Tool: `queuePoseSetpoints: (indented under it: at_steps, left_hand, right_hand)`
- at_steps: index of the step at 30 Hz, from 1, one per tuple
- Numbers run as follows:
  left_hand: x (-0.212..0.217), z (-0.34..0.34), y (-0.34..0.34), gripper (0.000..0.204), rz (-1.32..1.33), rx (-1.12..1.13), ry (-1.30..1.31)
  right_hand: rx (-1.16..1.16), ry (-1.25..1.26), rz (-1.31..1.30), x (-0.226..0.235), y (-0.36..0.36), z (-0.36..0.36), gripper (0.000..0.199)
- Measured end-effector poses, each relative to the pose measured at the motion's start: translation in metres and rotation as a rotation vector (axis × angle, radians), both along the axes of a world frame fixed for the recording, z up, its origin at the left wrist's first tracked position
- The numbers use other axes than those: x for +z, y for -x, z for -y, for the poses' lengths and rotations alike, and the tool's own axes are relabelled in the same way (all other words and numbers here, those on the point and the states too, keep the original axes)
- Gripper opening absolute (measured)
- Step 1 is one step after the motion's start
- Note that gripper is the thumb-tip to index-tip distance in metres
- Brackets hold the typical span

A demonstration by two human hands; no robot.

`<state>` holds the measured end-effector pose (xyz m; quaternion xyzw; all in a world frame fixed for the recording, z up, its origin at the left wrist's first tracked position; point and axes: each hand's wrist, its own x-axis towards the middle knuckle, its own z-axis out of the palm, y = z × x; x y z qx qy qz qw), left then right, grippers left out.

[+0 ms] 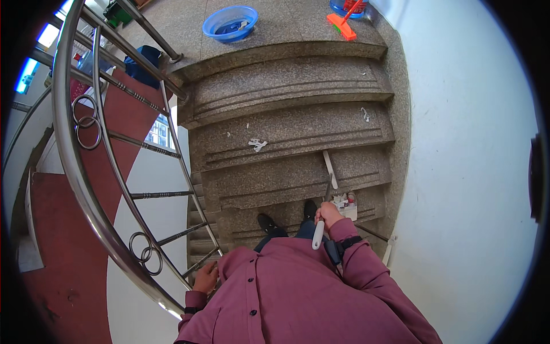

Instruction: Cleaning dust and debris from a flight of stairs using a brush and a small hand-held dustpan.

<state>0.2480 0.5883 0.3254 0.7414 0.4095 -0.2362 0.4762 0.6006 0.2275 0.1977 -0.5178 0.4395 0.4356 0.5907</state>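
Observation:
My right hand (328, 214) is closed round a long-handled tool with a white grip (318, 235) and a thin dark shaft. The shaft reaches forward to a narrow pale strip (330, 171), seemingly the tool's head, against the steps. Just right of this hand is a pale dustpan-like tray (348, 211) with paper scraps and a reddish bit in it; a dark rod runs from it toward the wall. My left hand (206, 278) hangs low by the railing, fingers loosely apart, holding nothing visible. My dark shoes (267, 223) stand on a lower step.
Grey stone steps (286, 129) rise ahead, with crumpled white paper (257, 144) and smaller scraps (365, 114). A metal railing (63, 109) curves along the left; a white wall (470, 172) bounds the right. On the landing are a blue basin (230, 24) and an orange brush (342, 26).

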Motion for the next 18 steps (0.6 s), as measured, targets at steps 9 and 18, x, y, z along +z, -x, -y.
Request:
queuePoseSetpoints:
  at_steps: [9,18]
  left_hand:
    - [-0.004,-0.003,-0.001,0.044,0.008,0.008,0.023]
    - [-0.032,-0.016,0.0,0.043,0.121,-0.054,0.009]
  right_hand:
    - [0.025,-0.059,0.004,0.029,0.011,-0.021,0.025]
    - [-0.262,-0.078,0.05,0.072,0.012,-0.003,0.034]
